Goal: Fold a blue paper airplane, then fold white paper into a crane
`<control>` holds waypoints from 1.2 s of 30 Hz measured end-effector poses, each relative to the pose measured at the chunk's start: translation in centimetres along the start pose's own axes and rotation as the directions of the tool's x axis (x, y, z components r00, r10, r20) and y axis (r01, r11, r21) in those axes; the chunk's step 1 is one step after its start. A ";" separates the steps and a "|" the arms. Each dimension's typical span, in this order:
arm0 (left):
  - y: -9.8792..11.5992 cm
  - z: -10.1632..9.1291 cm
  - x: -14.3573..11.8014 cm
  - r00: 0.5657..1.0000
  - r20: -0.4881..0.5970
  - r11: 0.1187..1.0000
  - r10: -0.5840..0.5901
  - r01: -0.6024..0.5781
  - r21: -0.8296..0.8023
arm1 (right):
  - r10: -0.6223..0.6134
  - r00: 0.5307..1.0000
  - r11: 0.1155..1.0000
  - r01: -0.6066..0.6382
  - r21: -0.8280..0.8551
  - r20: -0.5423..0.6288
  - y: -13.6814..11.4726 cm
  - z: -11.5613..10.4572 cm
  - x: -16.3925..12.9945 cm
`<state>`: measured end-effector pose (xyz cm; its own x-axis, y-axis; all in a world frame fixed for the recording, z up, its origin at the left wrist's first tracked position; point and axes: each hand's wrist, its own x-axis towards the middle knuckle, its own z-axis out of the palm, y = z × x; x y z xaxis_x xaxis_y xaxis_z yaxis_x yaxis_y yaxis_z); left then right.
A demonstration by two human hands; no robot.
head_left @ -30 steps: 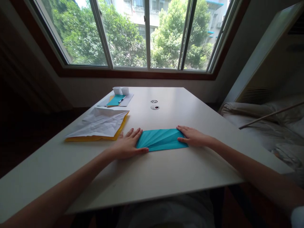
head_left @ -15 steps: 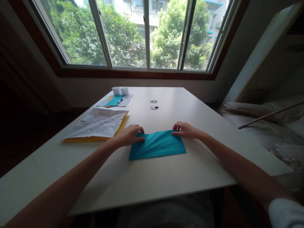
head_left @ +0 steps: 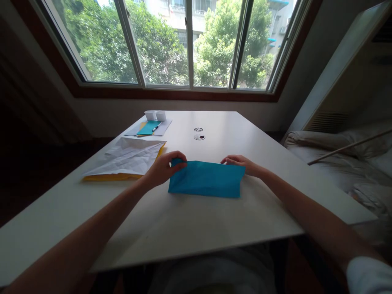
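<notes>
The blue paper [head_left: 206,179] sits near the middle of the white table [head_left: 214,228], a little toward the person's side, and its far edge is raised off the surface while the near edge rests on the tabletop. The face turned to the camera looks smooth and flat in colour. The left hand [head_left: 163,168] grips the paper's upper left corner, thumb and fingers pinched on the sheet. The right hand [head_left: 241,163] is at the upper right corner, its fingers curled onto the top edge; the sheet hides most of them, but they appear to be pinching it too. Both bare forearms reach in from the lower corners of the view, and a bit of white sleeve [head_left: 369,274] shows at the bottom right.

Just left of the left hand lies a creased white sheet [head_left: 130,157] on top of a yellow sheet [head_left: 122,176], whose edge peeks out along the near and right sides. Farther back on the left is a grey sheet [head_left: 162,129] carrying a smaller blue paper [head_left: 147,128] and a pen [head_left: 156,128], with two small white boxes [head_left: 154,115] just behind. Two round cable ports [head_left: 199,133] sit in the tabletop beyond the blue paper. Behind the table a wide window [head_left: 190,41] shows green trees and a building. To the right is a bed with rumpled bedding [head_left: 343,159].
</notes>
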<state>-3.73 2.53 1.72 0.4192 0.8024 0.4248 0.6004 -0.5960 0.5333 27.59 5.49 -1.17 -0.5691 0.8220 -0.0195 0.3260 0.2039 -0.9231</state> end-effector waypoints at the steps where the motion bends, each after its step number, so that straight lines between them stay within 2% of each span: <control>1: 0.1 0.0 0.0 0.999 -0.042 1.000 0.017 -0.018 -0.012 | -0.006 0.999 1.000 0.005 0.021 0.034 -0.2 0.2 -0.1; 5: 0.7 0.2 -0.2 0.986 -0.149 0.997 0.073 -0.077 -0.021 | -0.018 0.986 0.999 0.012 0.036 0.168 -0.4 0.8 -0.4; 7: 1.0 0.3 -0.3 0.981 -0.167 0.995 0.096 -0.100 -0.017 | -0.051 0.985 0.997 0.061 -0.054 0.167 -0.3 1.1 -0.4; 9: 1.1 0.3 -0.4 0.979 -0.157 0.990 0.131 -0.138 -0.032 | -0.130 0.980 0.962 0.161 -0.220 0.147 -0.4 1.6 -0.5; 12: 1.4 0.3 -0.4 0.980 -0.071 0.980 0.188 -0.192 -0.058 | -0.255 0.941 0.807 0.333 -0.487 0.221 -0.9 2.3 -0.8; 14: 1.8 0.2 -0.4 0.974 0.002 0.972 0.227 -0.226 -0.064 | -0.266 0.921 0.684 0.388 -0.618 0.284 -1.2 2.6 -0.9; 17: 2.2 -0.1 -0.4 0.955 0.099 0.960 0.280 -0.278 -0.030 | -0.238 0.932 0.552 0.363 -0.751 0.274 -1.1 2.4 -0.9; 20: 1.9 -0.6 -0.4 0.939 0.195 0.953 0.282 -0.298 0.056 | -0.224 0.948 0.485 0.311 -0.817 0.228 -0.6 1.8 -0.8; 23: 1.5 -0.6 -0.5 0.932 0.305 0.957 0.198 -0.251 0.144 | -0.209 0.961 0.439 0.256 -0.861 0.179 -0.6 1.7 -0.9; 27: 1.7 0.7 -0.6 0.916 0.397 0.918 0.053 -0.201 0.342 | -0.196 0.970 0.367 0.210 -0.906 0.145 -1.4 2.8 -1.2; 29: 2.1 1.7 -0.7 0.914 0.402 0.885 0.045 -0.223 0.408 | -0.214 0.964 0.351 0.225 -0.909 0.156 -1.9 3.7 -1.5; 32: 2.7 3.1 -0.7 0.938 0.344 0.833 0.047 -0.227 0.504 | -0.273 0.947 0.336 0.257 -0.906 0.167 -2.5 4.9 -1.8; 36: 3.3 4.3 -0.8 0.950 0.307 0.831 0.065 -0.222 0.511 | -0.307 0.931 0.365 0.306 -0.879 0.197 -2.9 6.0 -1.9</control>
<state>0.80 0.06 -0.02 0.6459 0.7329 0.2136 0.7536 -0.6569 -0.0248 23.26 0.16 -0.77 -0.7785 0.5982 0.1902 0.6084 0.7936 -0.0055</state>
